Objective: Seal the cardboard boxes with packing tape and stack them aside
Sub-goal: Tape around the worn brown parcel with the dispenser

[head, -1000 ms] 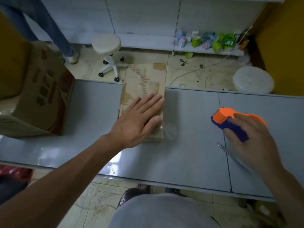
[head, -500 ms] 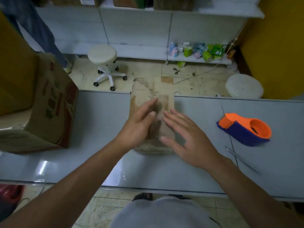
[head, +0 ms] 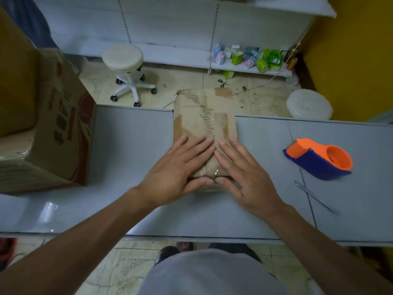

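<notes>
A narrow brown cardboard box (head: 204,120) stands on the grey table (head: 131,150) in the middle, its top crossed by clear tape and torn brown patches. My left hand (head: 180,169) lies flat on the near left of its top, fingers spread, thumb over the near edge. Beside it, my right hand (head: 242,173) presses flat on the near right, with the thumb also on the near edge. An orange and blue tape dispenser (head: 319,159) rests on the table to the right, apart from both hands.
A large printed cardboard box (head: 49,133) sits on the table's left end. A thin metal blade (head: 314,196) lies near the dispenser. Beyond the table are a white wheeled stool (head: 125,67), a white round stool (head: 308,106), scissors (head: 222,83) on the floor and a low shelf with small packets (head: 251,57).
My right hand let go of the tape dispenser, left it on the table and came over to the box. Both hands now lie flat side by side on the box's near end.
</notes>
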`<state>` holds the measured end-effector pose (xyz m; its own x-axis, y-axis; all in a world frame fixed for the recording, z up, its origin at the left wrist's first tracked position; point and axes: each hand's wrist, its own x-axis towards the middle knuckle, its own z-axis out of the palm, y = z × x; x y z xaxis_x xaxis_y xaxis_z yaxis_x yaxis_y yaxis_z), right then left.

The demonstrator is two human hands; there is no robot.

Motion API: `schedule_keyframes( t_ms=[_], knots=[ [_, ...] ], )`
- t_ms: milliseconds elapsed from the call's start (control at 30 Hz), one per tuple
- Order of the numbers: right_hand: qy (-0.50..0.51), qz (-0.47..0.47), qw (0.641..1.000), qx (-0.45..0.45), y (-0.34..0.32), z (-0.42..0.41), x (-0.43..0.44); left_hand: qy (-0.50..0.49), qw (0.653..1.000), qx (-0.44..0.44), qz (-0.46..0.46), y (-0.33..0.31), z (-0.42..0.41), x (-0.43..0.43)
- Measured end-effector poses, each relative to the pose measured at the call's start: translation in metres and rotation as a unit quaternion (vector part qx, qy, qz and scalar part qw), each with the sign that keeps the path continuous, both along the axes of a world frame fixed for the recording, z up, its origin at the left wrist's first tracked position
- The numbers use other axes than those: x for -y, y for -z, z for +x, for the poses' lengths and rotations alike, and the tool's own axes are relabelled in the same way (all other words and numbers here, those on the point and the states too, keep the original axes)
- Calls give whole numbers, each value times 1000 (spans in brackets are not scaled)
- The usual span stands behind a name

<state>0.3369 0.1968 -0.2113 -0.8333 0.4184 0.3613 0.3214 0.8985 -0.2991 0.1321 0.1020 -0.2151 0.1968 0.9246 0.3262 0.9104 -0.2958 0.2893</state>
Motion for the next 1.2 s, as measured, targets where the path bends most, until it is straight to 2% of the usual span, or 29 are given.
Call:
schedule_keyframes(
  t_ms=[133, 267, 333, 400, 433, 467, 533, 567, 633, 733, 833, 900, 967, 1000, 1100, 1200],
  knots=[
    [-24, 62, 995, -76, 22, -9, -4, 0, 996, 22, 84, 17, 0, -2],
    [-24, 55, 993, -99, 27, -11, -4, 0, 992, 53, 118, 27, -2, -3],
    [-6, 13, 995, -102, 25, -10, -2, -52, 986, 123, 102, 30, 3, 1],
    [19, -88, 986, -142, 22, -10, 11, -131, 949, 277, 71, 30, 17, 7],
    [41, -167, 967, -187, 21, -14, 20, -157, 914, 369, 65, 28, 27, 9],
    [73, -258, 933, -241, 19, -20, 31, -173, 874, 450, 68, 25, 37, 8],
    [164, -394, 833, -354, 16, -38, 51, -206, 806, 549, 78, 24, 49, 5],
    [208, -418, 791, -395, 16, -46, 57, -223, 783, 575, 78, 25, 50, 3],
    [256, -422, 759, -424, 18, -57, 59, -238, 759, 602, 70, 30, 49, 1],
    [256, -422, 756, -430, 22, -59, 56, -241, 747, 618, 49, 31, 46, 1],
    [200, -434, 791, -383, 22, -46, 55, -220, 771, 597, 11, 29, 41, 7],
    [151, -405, 850, -303, 23, -28, 49, -178, 820, 544, -10, 34, 32, 13],
    [137, -308, 918, -210, 25, -14, 35, -147, 873, 464, -19, 40, 19, 15],
    [139, -258, 940, -178, 27, -10, 28, -135, 892, 430, -23, 42, 13, 14],
    [127, -185, 963, -149, 32, -5, 22, -98, 928, 359, -25, 47, 3, 15],
    [90, -171, 974, -119, 29, 3, 15, -64, 962, 265, -29, 48, -10, 19]
  ],
)
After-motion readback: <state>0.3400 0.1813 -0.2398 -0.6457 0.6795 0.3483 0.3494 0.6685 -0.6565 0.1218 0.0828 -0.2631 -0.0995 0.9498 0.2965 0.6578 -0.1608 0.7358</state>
